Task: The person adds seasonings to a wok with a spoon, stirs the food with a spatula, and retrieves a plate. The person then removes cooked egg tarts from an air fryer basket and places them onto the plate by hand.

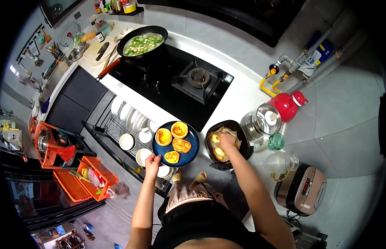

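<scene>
A dark blue plate [189,158] is held at its lower left rim by my left hand [152,162], fingers closed on it. Two round egg tarts [179,130] and two browned pieces [181,145] lie on the plate. To the right, my right hand [226,141] reaches into a black air fryer basket [210,159] lined with paper. Its fingertips are down among yellowish-white food pieces [219,153], and what they hold, if anything, is hidden.
A wok [160,32] with green and white food is on the stove [159,89]. Right of the basket are a glass pot [252,124], red kettle [284,106], green glass [276,141] and rice cooker [303,189]. An open dish drawer [108,124] lies left.
</scene>
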A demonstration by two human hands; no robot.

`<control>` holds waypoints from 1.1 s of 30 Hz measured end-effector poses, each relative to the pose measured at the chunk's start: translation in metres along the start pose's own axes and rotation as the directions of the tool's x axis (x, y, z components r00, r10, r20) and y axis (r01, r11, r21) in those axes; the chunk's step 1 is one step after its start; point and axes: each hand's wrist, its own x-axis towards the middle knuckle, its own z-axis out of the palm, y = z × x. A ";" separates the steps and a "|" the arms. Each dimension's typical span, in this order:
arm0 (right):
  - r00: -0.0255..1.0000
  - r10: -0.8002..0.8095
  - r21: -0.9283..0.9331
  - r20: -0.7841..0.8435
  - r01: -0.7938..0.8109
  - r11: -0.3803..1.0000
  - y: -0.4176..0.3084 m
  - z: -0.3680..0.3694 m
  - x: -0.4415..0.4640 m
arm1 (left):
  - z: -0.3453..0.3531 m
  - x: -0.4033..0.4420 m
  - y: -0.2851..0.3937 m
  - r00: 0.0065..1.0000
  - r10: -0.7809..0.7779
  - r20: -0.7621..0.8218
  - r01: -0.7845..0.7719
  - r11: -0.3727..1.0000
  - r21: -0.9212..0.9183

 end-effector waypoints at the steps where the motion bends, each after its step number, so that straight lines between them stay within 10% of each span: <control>1: 1.000 0.006 -0.021 -0.004 -0.006 1.000 0.001 0.004 0.002 | 0.001 0.000 0.001 1.000 0.001 0.006 -0.001 1.000 0.014; 7: 0.988 0.150 0.116 0.030 -0.153 0.981 0.005 -0.025 -0.025 | 0.010 0.000 0.005 1.000 -0.003 0.022 0.003 1.000 0.030; 15: 0.915 -0.165 0.445 -0.367 0.329 0.833 -0.077 -0.084 -0.090 | 0.024 0.001 0.007 0.996 0.006 0.094 -0.007 1.000 0.007; 20: 0.908 0.039 0.453 -0.417 0.170 0.875 -0.024 -0.063 -0.081 | 0.025 0.001 0.004 0.994 -0.018 0.106 0.018 1.000 0.008; 28: 0.974 -0.095 -0.053 0.203 0.108 0.993 0.011 -0.010 -0.036 | 0.021 -0.001 0.001 0.995 -0.019 0.098 0.020 1.000 -0.008; 33: 0.959 -0.110 -0.113 0.262 0.144 0.983 0.009 0.000 -0.029 | 0.018 -0.005 -0.002 0.996 -0.011 0.088 0.012 1.000 -0.004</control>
